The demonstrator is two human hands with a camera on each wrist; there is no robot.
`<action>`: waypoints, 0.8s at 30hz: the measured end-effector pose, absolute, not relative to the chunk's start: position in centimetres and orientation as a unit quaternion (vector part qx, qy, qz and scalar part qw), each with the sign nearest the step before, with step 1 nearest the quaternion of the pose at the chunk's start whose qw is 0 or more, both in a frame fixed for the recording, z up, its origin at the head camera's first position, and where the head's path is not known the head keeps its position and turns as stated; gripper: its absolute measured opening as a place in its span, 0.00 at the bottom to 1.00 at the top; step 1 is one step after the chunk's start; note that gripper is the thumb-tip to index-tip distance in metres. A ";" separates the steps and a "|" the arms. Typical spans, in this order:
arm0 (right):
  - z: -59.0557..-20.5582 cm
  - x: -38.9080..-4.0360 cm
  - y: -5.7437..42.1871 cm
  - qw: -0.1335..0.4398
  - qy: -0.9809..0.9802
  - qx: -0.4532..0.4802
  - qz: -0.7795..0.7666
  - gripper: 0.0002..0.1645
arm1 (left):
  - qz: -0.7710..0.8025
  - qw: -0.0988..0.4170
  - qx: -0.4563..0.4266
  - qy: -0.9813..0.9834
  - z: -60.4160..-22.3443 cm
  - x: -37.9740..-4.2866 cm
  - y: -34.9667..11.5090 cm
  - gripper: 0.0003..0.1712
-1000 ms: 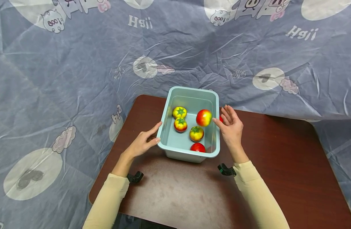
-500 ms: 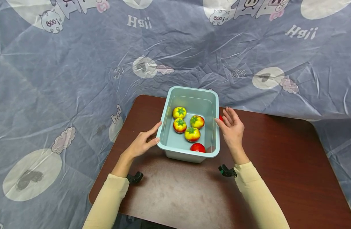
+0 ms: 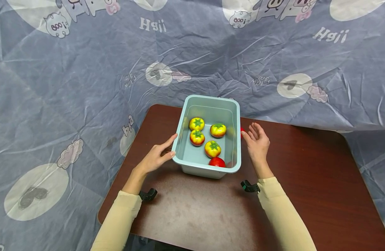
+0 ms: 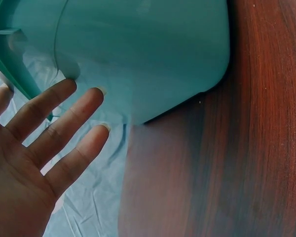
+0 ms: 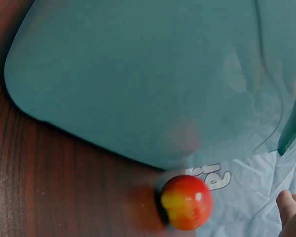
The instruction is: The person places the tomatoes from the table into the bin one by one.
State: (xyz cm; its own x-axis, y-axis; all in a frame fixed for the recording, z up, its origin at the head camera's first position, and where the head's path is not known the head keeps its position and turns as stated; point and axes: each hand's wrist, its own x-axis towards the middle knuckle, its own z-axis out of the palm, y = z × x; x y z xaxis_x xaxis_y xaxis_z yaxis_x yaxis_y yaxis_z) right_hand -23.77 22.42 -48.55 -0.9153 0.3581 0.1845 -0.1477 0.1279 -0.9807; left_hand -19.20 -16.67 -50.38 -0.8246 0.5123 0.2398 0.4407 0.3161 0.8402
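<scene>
A pale blue-green plastic bin (image 3: 192, 161) stands on the table. Inside lie several tomatoes with green star-shaped tops, such as the yellow-and-red tomato (image 3: 218, 130), and a plain red fruit (image 3: 217, 162) at the near end. My left hand (image 3: 157, 155) touches the bin's left rim with thumb and index finger; its other fingers (image 4: 91, 98) spread beside the outer wall. My right hand (image 3: 257, 143) holds nothing and hovers just right of the bin, fingers loosely bent. Close to it, a glossy red-and-yellow fruit (image 5: 187, 202) rests on the table beside the bin's outer wall, mostly hidden in the head view.
The dark brown wooden table (image 3: 305, 174) extends to the right and toward the person. A grey-blue printed cloth (image 3: 205, 45) hangs behind the table and along its left side. Dark straps with camera mounts (image 3: 249, 186) sit at both wrists.
A tomato in mid-air beside the right hand has dropped into the bin, and the tomatoes there have shifted. The right hand has drawn slightly right and nearer. The left hand stays put.
</scene>
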 end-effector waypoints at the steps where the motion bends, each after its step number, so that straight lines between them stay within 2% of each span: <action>1: -48.8 -23.9 22.5 0.192 -0.731 -0.076 0.651 0.39 | 0.505 0.036 0.292 0.811 -50.4 -19.2 -16.7 0.38; 9: -51.1 -25.1 23.2 0.168 -0.759 -0.114 0.618 0.38 | 0.496 0.032 0.286 0.819 -50.4 -19.1 -16.6 0.38; 17: -53.0 -27.3 22.9 0.137 -0.814 -0.115 0.552 0.38 | 0.497 0.018 0.290 0.818 -50.4 -19.0 -16.9 0.38; 24: -54.2 -28.7 23.1 0.133 -0.858 -0.123 0.481 0.40 | 0.495 0.031 0.294 0.817 -50.4 -19.2 -16.9 0.38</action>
State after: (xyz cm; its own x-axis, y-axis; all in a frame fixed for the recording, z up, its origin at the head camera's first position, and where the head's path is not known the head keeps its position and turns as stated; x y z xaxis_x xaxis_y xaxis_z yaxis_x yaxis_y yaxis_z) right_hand -28.74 23.13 -54.23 -0.9343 0.3389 0.1104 0.0825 0.5069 -0.8581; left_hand -19.23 -16.89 -50.42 -0.8257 0.5109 0.2394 0.4486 0.3371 0.8277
